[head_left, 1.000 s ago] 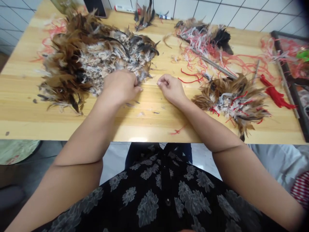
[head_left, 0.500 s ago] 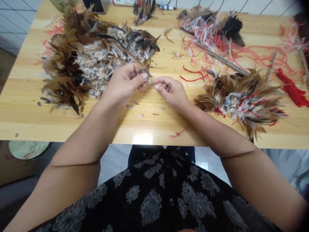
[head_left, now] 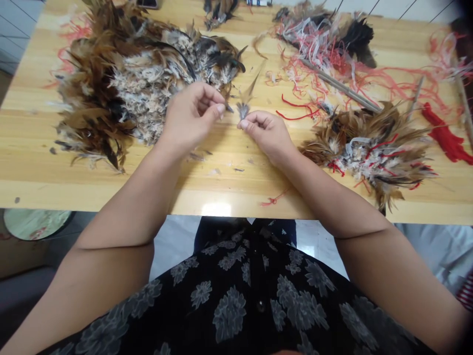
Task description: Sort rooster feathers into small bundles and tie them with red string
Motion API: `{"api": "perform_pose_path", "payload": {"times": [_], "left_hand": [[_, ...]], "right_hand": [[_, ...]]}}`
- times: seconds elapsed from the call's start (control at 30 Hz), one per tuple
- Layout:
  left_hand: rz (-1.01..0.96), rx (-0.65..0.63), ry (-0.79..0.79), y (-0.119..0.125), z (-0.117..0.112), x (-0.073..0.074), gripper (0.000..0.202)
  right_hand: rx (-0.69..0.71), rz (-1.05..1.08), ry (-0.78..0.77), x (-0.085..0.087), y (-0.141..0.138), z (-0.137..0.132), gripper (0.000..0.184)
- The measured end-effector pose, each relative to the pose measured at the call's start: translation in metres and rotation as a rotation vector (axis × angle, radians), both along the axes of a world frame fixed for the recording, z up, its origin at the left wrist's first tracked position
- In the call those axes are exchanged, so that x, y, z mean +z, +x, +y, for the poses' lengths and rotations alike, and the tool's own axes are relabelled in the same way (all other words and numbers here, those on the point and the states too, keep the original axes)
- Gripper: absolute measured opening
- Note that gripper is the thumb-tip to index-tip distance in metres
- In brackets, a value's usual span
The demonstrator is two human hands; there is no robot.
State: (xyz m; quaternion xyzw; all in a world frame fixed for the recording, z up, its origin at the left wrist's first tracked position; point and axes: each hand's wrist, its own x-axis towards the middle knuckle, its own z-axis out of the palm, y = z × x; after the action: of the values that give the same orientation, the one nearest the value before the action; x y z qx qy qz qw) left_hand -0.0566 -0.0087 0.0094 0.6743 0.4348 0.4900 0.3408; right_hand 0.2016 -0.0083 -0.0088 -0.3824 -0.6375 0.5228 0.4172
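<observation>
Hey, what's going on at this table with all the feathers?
A person at a wooden table handles feathers with bare hands. The right hand pinches a single feather by its base, tip pointing away. The left hand is raised just beside it, thumb and forefinger pinched together; whether they grip anything is hard to tell. A big feather pile lies behind the left hand, a smaller bundle wound with red string lies to the right, and loose red and white strings lie farther back.
</observation>
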Motion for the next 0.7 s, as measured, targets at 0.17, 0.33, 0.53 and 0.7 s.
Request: {"api": "perform_pose_path", "payload": {"times": [0.17,0.33,0.53,0.7], "left_hand": [[0.463,0.254,-0.169,0.006,-0.021,0.04,0.038],[0.637,0.264,-0.322,0.023,-0.033,0.056,0.047],[0.67,0.267,-0.355,0.025,-0.03,0.054,0.048],[0.291,0.193,-0.233,0.017,-0.015,0.029,0.053]], "right_hand": [[-0.049,0.071,-0.066,0.011,0.0,0.001,0.063],[-0.089,0.035,-0.126,0.016,-0.004,-0.001,0.061],[-0.084,-0.001,-0.066,0.013,-0.004,0.0,0.056],[-0.096,0.03,-0.072,0.013,-0.005,0.001,0.061]]}}
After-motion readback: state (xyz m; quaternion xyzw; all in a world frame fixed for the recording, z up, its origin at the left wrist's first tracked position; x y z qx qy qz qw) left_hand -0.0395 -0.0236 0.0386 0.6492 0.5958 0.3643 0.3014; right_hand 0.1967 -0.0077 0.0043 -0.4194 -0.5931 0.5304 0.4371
